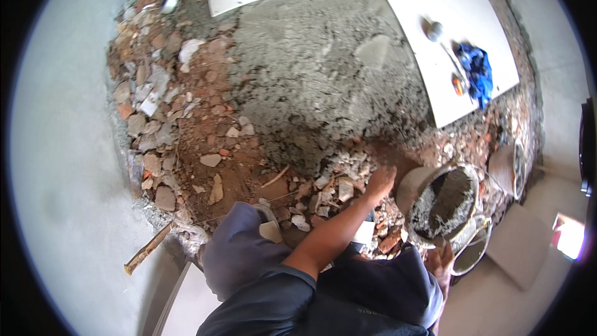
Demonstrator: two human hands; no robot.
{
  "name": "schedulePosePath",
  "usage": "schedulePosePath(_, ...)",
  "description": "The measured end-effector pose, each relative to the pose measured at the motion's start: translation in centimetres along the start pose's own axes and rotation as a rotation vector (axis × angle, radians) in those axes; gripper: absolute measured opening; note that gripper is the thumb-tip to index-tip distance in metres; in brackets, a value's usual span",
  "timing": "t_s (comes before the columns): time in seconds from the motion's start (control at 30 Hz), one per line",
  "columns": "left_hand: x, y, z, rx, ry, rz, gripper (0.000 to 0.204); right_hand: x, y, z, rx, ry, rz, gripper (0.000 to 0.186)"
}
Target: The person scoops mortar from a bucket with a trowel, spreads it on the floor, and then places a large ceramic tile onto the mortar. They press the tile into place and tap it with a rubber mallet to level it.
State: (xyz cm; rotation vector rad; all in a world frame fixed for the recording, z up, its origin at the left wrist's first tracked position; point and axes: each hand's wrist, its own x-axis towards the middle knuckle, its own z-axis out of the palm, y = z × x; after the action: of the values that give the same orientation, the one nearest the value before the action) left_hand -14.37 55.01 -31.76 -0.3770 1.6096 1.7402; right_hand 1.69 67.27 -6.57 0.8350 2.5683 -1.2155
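A bucket [415,182] of grey mortar [444,202] leans at my front right, its mouth tilted toward me. My right hand [440,260] has its fingers closed over the bucket's near rim. Beyond my knees my left hand [381,182] is closed, close to the bucket's left side and above the rubble. A brown blur lies just past its fingers, and I cannot make out what they hold. Ahead spreads a bed of wet grey mortar [298,68], rough along its near edge.
Large white tiles [410,0] border the mortar at the far side and right. On them lie a blue cloth [477,74] and a long-handled tool [434,30]. Broken rubble [155,127] covers the left. A second bucket [474,252] stands near my right hand; a wooden stick [148,249] lies left.
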Motion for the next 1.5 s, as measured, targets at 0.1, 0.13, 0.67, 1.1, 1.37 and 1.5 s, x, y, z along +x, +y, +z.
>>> schedulePosePath(0.1, -0.1, -1.3, -1.1, 0.145, -0.012, 0.003, 0.04, 1.8, -4.4, -0.2, 0.027, -0.071, 0.055, 0.029)
schedulePosePath(0.13, 0.0, -1.7, -1.3, 0.266, 0.022, 0.083, 0.037, 2.6, -6.3, 0.0, -0.033, -0.09, 0.05, 0.028)
schedulePosePath(0.67, -6.2, -3.3, -15.0, -0.455, 0.421, -0.052, 0.052, 21.3, -32.9, 38.8, 0.644, -1.245, -0.124, 0.039)
schedulePosePath(1.1, -7.4, 1.6, -15.5, -0.312, 0.538, -0.141, 0.055, 26.5, -24.1, 29.6, -0.369, -1.006, -0.523, 0.04)
schedulePosePath(1.37, -10.4, 6.9, -21.7, -0.06, 0.656, -0.093, 0.039, 28.8, -23.9, 12.4, -0.516, -0.594, -0.704, 0.039)
schedulePosePath(1.5, -6.9, 10.3, -19.3, -0.11, 0.557, 0.187, 0.034, 24.2, -18.4, 0.0, -0.532, -0.27, -0.707, 0.038)
